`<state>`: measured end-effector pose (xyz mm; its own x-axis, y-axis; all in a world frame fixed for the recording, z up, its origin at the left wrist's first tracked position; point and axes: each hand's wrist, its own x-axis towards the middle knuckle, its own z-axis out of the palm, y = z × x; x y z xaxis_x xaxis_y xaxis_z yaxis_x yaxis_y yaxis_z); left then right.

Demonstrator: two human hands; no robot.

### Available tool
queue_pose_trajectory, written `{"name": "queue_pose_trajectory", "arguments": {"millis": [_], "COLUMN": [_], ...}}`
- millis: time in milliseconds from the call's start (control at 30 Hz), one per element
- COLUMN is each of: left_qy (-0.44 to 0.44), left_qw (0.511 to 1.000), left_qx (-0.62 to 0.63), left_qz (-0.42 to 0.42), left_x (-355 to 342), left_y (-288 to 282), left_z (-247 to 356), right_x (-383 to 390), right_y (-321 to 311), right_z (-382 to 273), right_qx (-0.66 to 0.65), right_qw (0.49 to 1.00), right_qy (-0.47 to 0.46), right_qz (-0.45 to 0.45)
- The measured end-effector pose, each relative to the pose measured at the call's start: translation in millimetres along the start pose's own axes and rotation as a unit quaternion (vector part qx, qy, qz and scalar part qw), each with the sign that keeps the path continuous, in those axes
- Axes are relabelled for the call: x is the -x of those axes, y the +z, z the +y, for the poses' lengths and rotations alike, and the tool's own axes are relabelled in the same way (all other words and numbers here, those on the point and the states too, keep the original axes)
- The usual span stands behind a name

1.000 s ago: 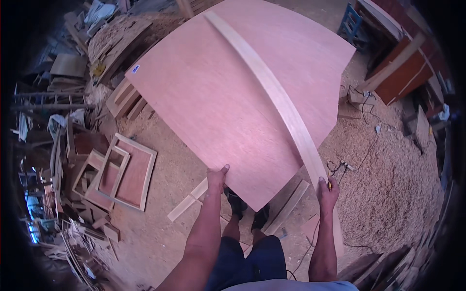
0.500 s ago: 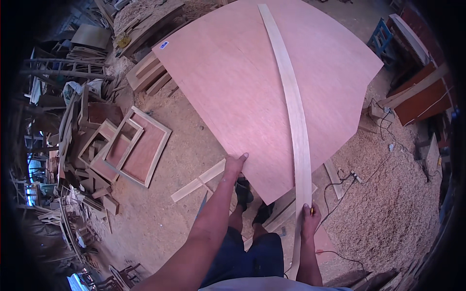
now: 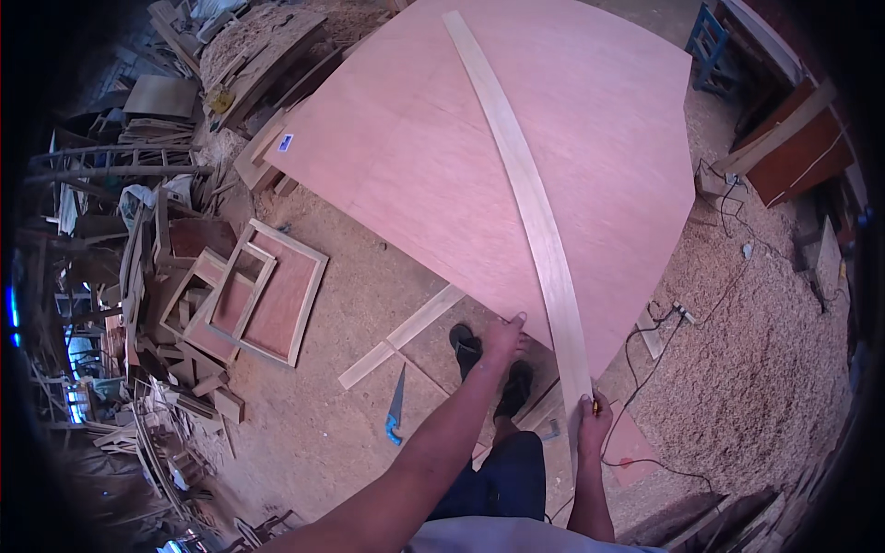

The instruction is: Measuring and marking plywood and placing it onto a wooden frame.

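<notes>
A large pinkish plywood sheet [image 3: 396,157] spreads out in front of me. My left hand [image 3: 505,341] grips its near edge, thumb on top and the other fingers curled at the edge. Across the sheet lies a long pale wooden strip [image 3: 524,170], running from the far side toward my body. My right hand [image 3: 595,426] is closed on the strip's near end, thumb on its upper face. A small yellow-orange tip, perhaps of a pencil [image 3: 595,405], sticks out between those fingers. The sheet's near corner is hidden around the strip.
A handsaw [image 3: 395,410] with a blue handle lies on the floor beside a wooden batten [image 3: 406,334]. Panelled wooden frames [image 3: 293,304] are at left, near scrap wood. Cables [image 3: 636,392] run along a sawdust heap [image 3: 737,396] at right. My feet [image 3: 468,343] stand below the sheet.
The sheet has turned, its near edge swinging toward the right under the strip. My left hand has moved right with that edge, nearer the strip. My right hand still holds the strip.
</notes>
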<state>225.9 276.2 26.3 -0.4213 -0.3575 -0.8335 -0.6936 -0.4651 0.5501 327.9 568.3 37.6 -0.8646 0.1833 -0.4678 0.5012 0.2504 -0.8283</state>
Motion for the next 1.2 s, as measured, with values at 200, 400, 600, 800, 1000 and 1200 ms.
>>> {"name": "queue_pose_trajectory", "arguments": {"millis": [200,400,600,800,1000,1200], "left_qy": [0.007,0.108,0.113,0.138,0.103,0.084], "left_qw": [0.998,0.986,0.973,0.979,0.976,0.972], "left_qx": [0.044,0.078,0.036,0.139,0.188,0.213], "left_qz": [0.037,0.099,0.2,0.058,-0.035,-0.055], "left_x": [-25,-130,-187,-220,-225,-167], "left_y": [-74,-289,-390,-401,-399,-350], "left_z": [36,141,269,330,295,212], "right_x": [0,-1,0,20,36,67], "right_y": [-8,17,50,128,203,244], "right_z": [8,6,-26,-71,-78,-58], "right_qx": [0.025,0.072,0.092,0.078,0.067,0.065], "right_qw": [0.999,0.997,0.992,0.991,0.993,0.991], "right_qy": [0.022,-0.005,0.01,0.048,0.058,0.083], "right_qz": [0.015,0.039,0.09,0.095,0.077,0.076]}}
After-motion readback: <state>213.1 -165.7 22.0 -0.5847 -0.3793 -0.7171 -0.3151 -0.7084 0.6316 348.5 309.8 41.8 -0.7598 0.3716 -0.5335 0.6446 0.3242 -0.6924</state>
